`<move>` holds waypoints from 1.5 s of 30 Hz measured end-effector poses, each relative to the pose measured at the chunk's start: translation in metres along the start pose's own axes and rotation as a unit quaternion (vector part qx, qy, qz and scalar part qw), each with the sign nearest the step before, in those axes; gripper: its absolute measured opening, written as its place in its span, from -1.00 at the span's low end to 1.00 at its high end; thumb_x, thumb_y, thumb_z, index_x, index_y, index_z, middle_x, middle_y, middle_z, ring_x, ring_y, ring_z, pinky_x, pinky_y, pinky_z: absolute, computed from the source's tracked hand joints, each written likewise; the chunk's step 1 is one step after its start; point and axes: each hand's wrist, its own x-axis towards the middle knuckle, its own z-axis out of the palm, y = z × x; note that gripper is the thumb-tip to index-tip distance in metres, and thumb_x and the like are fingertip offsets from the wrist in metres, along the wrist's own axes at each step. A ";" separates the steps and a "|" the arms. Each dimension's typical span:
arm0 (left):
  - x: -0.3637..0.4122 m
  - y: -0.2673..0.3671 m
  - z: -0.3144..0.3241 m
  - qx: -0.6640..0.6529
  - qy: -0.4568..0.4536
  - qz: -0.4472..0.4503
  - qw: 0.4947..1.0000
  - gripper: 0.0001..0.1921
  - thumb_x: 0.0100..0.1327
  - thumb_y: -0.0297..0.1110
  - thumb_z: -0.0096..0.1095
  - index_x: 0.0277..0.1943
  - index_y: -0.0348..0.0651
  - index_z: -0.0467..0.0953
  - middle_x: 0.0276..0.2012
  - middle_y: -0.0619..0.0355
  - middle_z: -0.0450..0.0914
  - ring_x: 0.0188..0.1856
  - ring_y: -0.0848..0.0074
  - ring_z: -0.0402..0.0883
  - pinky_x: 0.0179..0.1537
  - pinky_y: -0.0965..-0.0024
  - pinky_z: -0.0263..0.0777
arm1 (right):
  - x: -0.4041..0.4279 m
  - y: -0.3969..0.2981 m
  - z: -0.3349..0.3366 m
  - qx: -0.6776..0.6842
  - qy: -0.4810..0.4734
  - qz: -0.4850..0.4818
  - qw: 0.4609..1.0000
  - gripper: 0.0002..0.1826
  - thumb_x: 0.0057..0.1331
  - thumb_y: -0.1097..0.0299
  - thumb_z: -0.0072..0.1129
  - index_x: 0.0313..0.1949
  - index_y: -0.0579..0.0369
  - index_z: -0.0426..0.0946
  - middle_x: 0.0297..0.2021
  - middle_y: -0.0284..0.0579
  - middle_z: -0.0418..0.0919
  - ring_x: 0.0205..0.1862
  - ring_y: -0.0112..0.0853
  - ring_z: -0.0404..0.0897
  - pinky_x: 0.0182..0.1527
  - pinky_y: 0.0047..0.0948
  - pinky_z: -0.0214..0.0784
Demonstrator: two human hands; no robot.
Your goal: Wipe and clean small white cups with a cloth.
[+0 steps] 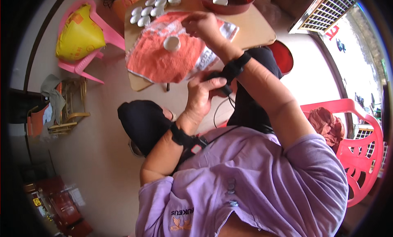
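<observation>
My right hand [201, 25] hovers over or rests at the upper right of an orange-red towel [159, 63] on the small table, its fingers curled; I cannot tell whether anything is in them. My left hand [201, 91] is below the table's near edge, gripping a black device [225, 88] beside the strap on my right wrist. A white cup [172, 43] stands on the towel, left of my right hand. Several white cups [144, 21] are grouped at the table's far left. Another white cup [220, 1] sits in a dark red basin [227, 9].
The wooden table [258, 31] has rounded corners. A red bucket [281, 57] stands by its right side. A pink plastic chair [113, 40] holds a yellow bag [80, 34] at left. Another pink chair [351, 106] with a reddish cloth [325, 126] is at right. Black cables hang near my left hand.
</observation>
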 end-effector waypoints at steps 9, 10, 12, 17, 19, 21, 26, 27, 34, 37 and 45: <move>-0.016 0.038 -0.017 0.333 -0.156 -0.007 0.930 -0.56 0.20 -0.27 0.43 0.07 -0.33 0.55 -0.18 0.13 0.68 -0.19 0.49 0.67 -0.22 0.49 0.50 | -0.009 0.027 -0.023 0.201 -0.045 0.160 0.965 -0.89 0.31 0.40 0.25 -0.35 0.17 0.58 -0.53 -0.13 0.61 -0.59 -0.39 0.58 -0.54 -0.48 0.41; -0.027 0.050 -0.005 0.368 -0.179 -0.041 0.912 -0.58 0.17 -0.30 0.44 0.05 -0.32 0.58 -0.19 0.12 0.69 -0.19 0.50 0.66 -0.19 0.48 0.49 | -0.010 0.023 -0.025 0.176 -0.052 0.146 0.972 -0.89 0.30 0.40 0.25 -0.35 0.18 0.58 -0.54 -0.15 0.60 -0.59 -0.40 0.57 -0.53 -0.48 0.41; -0.054 0.068 0.025 0.435 -0.263 -0.039 0.860 -0.60 0.14 -0.33 0.45 0.03 -0.27 0.62 -0.15 0.04 0.67 -0.14 0.47 0.64 -0.12 0.45 0.48 | -0.008 0.028 -0.025 0.106 -0.050 0.110 0.987 -0.89 0.29 0.42 0.24 -0.34 0.20 0.60 -0.58 -0.18 0.57 -0.60 -0.43 0.55 -0.52 -0.47 0.41; -0.112 0.082 0.088 0.380 -0.566 0.138 0.719 -0.36 0.19 -0.01 0.32 0.29 -0.08 0.44 0.13 -0.20 0.44 0.05 0.00 0.48 -0.10 0.11 0.48 | -0.005 0.056 -0.018 0.081 -0.069 0.067 0.992 -0.92 0.21 0.50 0.23 -0.31 0.22 0.64 -0.50 -0.18 0.60 -0.49 -0.46 0.57 -0.38 -0.50 0.41; -0.106 0.072 0.091 0.363 -0.546 0.116 0.746 -0.40 0.07 -0.06 0.44 0.15 -0.15 0.53 0.02 -0.10 0.48 -0.10 0.10 0.50 -0.19 0.21 0.47 | -0.002 0.060 -0.018 -0.005 -0.074 0.017 0.997 -0.83 0.15 0.41 0.29 -0.27 0.15 0.72 -0.36 -0.14 0.73 -0.32 -0.43 0.71 -0.13 -0.47 0.54; -0.104 0.062 0.094 0.346 -0.494 0.091 0.793 -0.60 0.20 -0.14 0.41 -0.03 -0.26 0.65 -0.14 -0.03 0.58 -0.26 0.24 0.52 -0.26 0.29 0.43 | -0.004 0.063 -0.017 0.011 -0.041 0.035 0.998 -0.82 0.13 0.38 0.30 -0.28 0.12 0.73 -0.35 -0.14 0.74 -0.29 -0.39 0.71 -0.08 -0.42 0.53; -0.109 0.066 0.111 0.395 -0.511 0.153 0.748 -0.68 0.08 -0.31 0.33 -0.12 -0.28 0.64 -0.20 0.01 0.57 -0.34 0.31 0.51 -0.36 0.34 0.36 | -0.008 0.058 -0.019 -0.024 -0.065 0.012 0.998 -0.79 0.18 0.55 0.28 -0.16 0.27 0.67 -0.32 -0.15 0.71 -0.34 -0.48 0.69 -0.23 -0.52 0.56; -0.111 0.068 0.112 0.417 -0.518 0.189 0.722 -0.69 0.02 -0.36 0.30 -0.14 -0.28 0.63 -0.22 0.02 0.57 -0.35 0.32 0.51 -0.39 0.36 0.33 | -0.008 0.057 -0.017 -0.009 -0.069 0.006 0.998 -0.79 0.19 0.55 0.28 -0.16 0.27 0.67 -0.31 -0.14 0.71 -0.33 -0.48 0.69 -0.23 -0.52 0.57; -0.104 0.077 0.130 0.307 -0.483 0.075 0.817 -0.79 0.23 -0.37 0.28 -0.15 -0.31 0.57 -0.22 -0.05 0.58 -0.27 0.19 0.58 -0.26 0.23 0.46 | -0.007 0.054 -0.018 -0.046 -0.061 0.002 0.997 -0.80 0.17 0.48 0.30 -0.18 0.18 0.69 -0.33 -0.19 0.71 -0.34 -0.51 0.68 -0.20 -0.51 0.56; -0.109 0.042 0.115 0.140 -0.528 0.180 0.818 -0.64 0.11 -0.29 0.46 -0.15 -0.38 0.55 -0.20 -0.08 0.53 -0.30 0.20 0.52 -0.25 0.26 0.42 | -0.006 0.059 -0.020 -0.060 -0.055 -0.009 0.997 -0.80 0.18 0.49 0.29 -0.18 0.18 0.69 -0.34 -0.19 0.71 -0.35 -0.50 0.67 -0.21 -0.51 0.56; -0.109 0.098 0.134 0.409 -0.613 0.149 0.659 -0.69 -0.10 -0.37 0.38 -0.30 -0.37 0.51 -0.38 0.02 0.45 -0.34 0.25 0.51 -0.32 0.29 0.37 | -0.012 0.058 -0.021 -0.035 -0.079 -0.018 0.996 -0.83 0.22 0.54 0.26 -0.18 0.17 0.68 -0.34 -0.21 0.68 -0.30 -0.52 0.66 -0.22 -0.52 0.54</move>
